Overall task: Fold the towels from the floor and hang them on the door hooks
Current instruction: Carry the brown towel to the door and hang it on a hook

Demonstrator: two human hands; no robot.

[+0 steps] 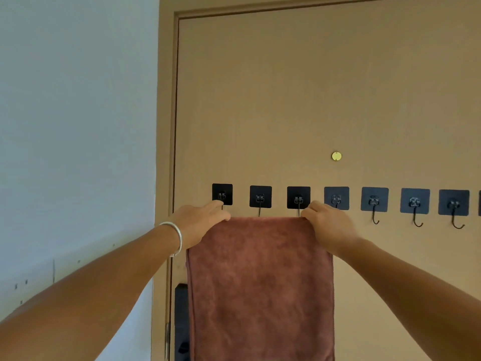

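A folded reddish-brown towel [260, 282] hangs flat against the tan door [312, 100], its top edge just under a row of black adhesive hooks [260, 197]. My left hand [200, 222], with a silver bangle on the wrist, grips the towel's top left corner below the first hook [222, 194]. My right hand [328, 225] grips the top right corner beside the third hook [298, 198]. The lower ends of the first three hooks are hidden behind the towel's edge and my hands.
Several more black hooks [415, 204] run to the right with nothing on them. A small brass disc [336, 156] sits above the row. A dark door lock plate [181, 321] is at the towel's lower left. A white wall [78, 126] fills the left.
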